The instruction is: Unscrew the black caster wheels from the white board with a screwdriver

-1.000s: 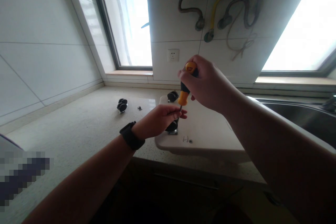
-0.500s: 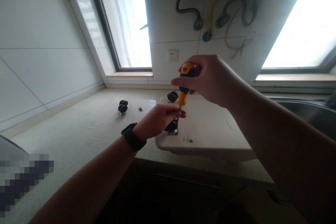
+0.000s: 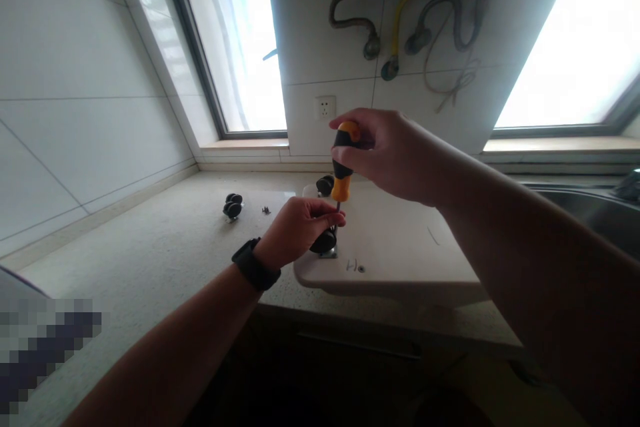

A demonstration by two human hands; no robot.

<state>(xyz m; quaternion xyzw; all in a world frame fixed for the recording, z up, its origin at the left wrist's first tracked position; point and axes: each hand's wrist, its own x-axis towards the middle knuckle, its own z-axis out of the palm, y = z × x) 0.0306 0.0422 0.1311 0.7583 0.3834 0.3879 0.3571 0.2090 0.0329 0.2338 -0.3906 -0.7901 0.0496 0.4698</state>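
Over a black caster, the right hand grips a screwdriver while the left hand pinches its shaft.

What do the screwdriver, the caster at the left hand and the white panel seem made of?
Screwdriver: orange and black handle, probably plastic, smooth with a faint sheen; the grey shaft looks metal.
Caster: dark, smooth wheel, probably plastic; its silvery mounting plate, likely metal.
White panel: perhaps moulded plastic, matt, judging by its rounded corner; dim light leaves that open.

Hand-drawn H-like mark, on white panel
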